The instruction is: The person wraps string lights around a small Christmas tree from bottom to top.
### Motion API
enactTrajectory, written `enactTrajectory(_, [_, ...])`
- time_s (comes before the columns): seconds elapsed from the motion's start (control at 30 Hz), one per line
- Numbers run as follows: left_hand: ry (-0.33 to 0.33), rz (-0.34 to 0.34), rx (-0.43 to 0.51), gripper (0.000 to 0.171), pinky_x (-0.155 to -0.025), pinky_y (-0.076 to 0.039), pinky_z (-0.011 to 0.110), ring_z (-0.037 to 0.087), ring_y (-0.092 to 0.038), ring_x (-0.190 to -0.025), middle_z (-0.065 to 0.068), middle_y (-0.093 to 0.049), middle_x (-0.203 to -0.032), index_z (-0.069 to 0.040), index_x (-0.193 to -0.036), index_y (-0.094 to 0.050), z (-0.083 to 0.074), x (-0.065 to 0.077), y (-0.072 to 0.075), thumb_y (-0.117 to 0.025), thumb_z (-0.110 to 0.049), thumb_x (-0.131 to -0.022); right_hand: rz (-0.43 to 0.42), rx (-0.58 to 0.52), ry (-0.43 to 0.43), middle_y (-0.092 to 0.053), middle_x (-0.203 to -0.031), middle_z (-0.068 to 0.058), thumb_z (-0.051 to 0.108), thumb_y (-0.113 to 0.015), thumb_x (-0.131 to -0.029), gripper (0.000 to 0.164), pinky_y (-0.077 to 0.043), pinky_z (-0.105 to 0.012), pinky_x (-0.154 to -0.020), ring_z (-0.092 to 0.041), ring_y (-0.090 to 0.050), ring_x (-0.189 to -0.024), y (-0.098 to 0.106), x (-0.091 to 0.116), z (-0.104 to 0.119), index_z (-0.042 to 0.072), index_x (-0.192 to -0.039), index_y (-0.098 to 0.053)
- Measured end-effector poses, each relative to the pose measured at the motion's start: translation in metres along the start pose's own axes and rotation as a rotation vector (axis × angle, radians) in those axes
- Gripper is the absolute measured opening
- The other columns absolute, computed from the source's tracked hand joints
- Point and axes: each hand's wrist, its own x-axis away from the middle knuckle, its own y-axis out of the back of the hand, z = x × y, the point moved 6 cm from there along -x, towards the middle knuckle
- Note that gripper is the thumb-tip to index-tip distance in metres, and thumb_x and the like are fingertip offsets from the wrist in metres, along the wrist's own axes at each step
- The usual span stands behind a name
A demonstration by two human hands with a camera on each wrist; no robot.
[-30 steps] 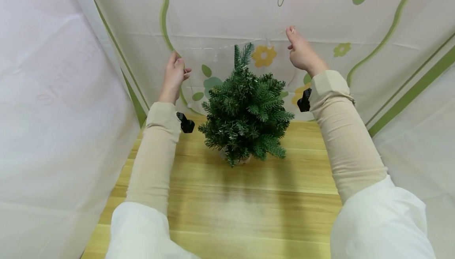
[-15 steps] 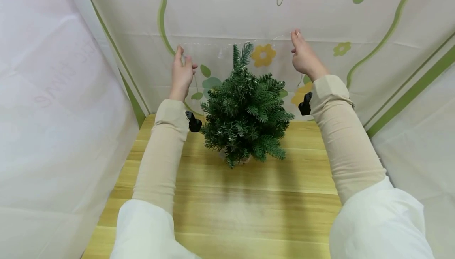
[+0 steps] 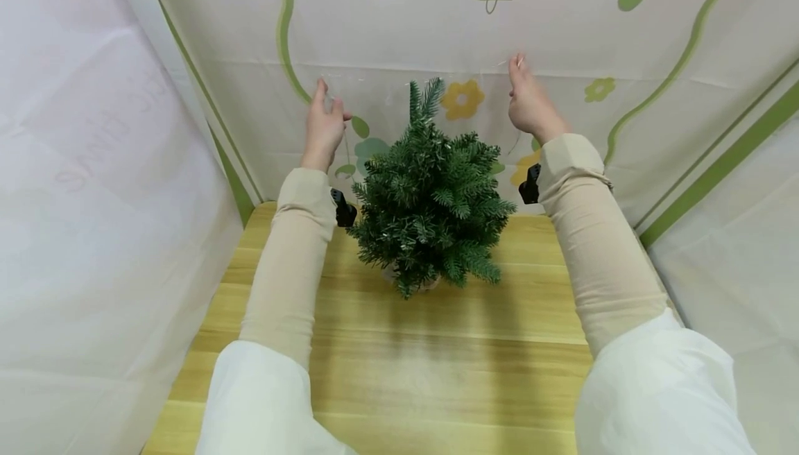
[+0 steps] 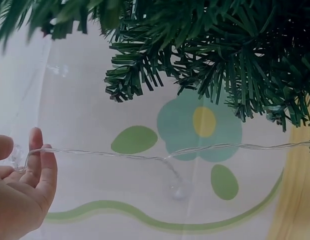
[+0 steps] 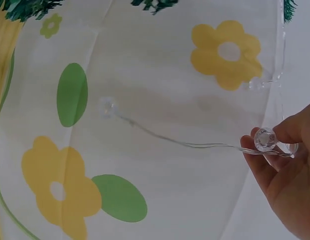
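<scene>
A small green artificial Christmas tree [image 3: 433, 198] stands upright on the wooden table. Behind its top, a clear string of lights [image 4: 110, 154] with faceted transparent bulbs stretches between the two hands. My left hand [image 3: 324, 127], left of the treetop, holds one stretch with the wire crossing its fingers; a loose length runs from there toward the tree's lower branches. On the other side my right hand [image 3: 529, 101] pinches the wire beside a clear bulb [image 5: 265, 139] between thumb and fingers. A free tail ending in another bulb [image 5: 109, 107] hangs from it.
A pale cloth backdrop [image 3: 387, 18] printed with flowers and leaves rises just behind the tree. Cloth side walls [image 3: 81, 233] flank the wooden table [image 3: 424, 379]. A black wrist camera [image 3: 343, 209] sits close to the tree's left branches.
My left hand has moved right and slightly up, its fingers more extended. My right hand has shifted slightly right. The light string stays stretched behind the treetop, and the tree stands in place.
</scene>
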Motion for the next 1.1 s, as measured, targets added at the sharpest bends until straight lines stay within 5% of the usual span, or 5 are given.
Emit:
enactTrajectory(0.3, [0.015, 0.049, -0.002, 0.058, -0.091, -0.049, 0.021, 0.008, -0.057, -0.092, -0.007, -0.017, -0.161, -0.025, -0.155, -0.007, 0.008, 0.002, -0.003, -0.036, -0.027, -0.104, 0.016, -0.039, 0.010, 0.028, -0.154, -0.002, -0.009, -0.017, -0.094, 0.067, -0.022, -0.043, -0.121, -0.040, -0.036, -0.135, -0.007, 0.001, -0.009, 0.010, -0.150, 0.016])
enactTrajectory(0.47, [0.030, 0.066, 0.071, 0.055, -0.072, -0.050, 0.013, 0.003, -0.056, -0.077, 0.005, -0.035, -0.153, -0.016, -0.152, -0.025, 0.012, 0.000, 0.001, -0.040, -0.033, -0.103, -0.052, -0.127, -0.030, 0.014, -0.160, 0.001, -0.003, -0.024, -0.095, 0.068, -0.046, -0.024, -0.091, -0.034, -0.045, -0.128, 0.004, 0.005, -0.022, 0.017, -0.154, 0.002])
enactTrajectory(0.67, [0.067, 0.065, 0.126, 0.054, -0.061, -0.049, 0.011, 0.007, -0.059, -0.072, 0.016, -0.055, -0.134, -0.003, -0.134, -0.050, 0.016, -0.001, 0.004, -0.029, -0.042, -0.103, -0.101, -0.489, -0.121, -0.020, -0.161, 0.001, -0.003, -0.031, -0.094, 0.062, -0.044, -0.009, -0.065, -0.005, -0.059, -0.098, 0.016, 0.014, -0.040, 0.018, -0.152, -0.025])
enactTrajectory(0.8, [0.099, 0.074, 0.192, 0.056, -0.061, -0.052, 0.013, 0.005, -0.062, -0.068, 0.007, -0.068, -0.107, -0.004, -0.122, -0.053, 0.022, 0.000, 0.008, -0.022, -0.045, -0.102, -0.116, -0.780, -0.134, -0.058, -0.124, -0.002, -0.008, -0.031, -0.093, 0.057, -0.049, -0.012, -0.061, -0.003, -0.062, -0.080, 0.019, 0.019, -0.049, 0.009, -0.148, -0.035])
enactTrajectory(1.1, [0.157, 0.119, 0.344, 0.049, -0.064, -0.050, 0.015, 0.008, -0.053, -0.071, -0.001, -0.058, -0.098, -0.012, -0.106, -0.048, 0.032, 0.003, 0.009, -0.023, -0.053, -0.099, -0.070, -0.917, -0.114, -0.060, -0.102, 0.007, 0.005, -0.037, -0.101, 0.050, -0.055, -0.014, -0.067, -0.003, -0.067, -0.077, 0.023, 0.031, -0.076, 0.001, -0.149, -0.022])
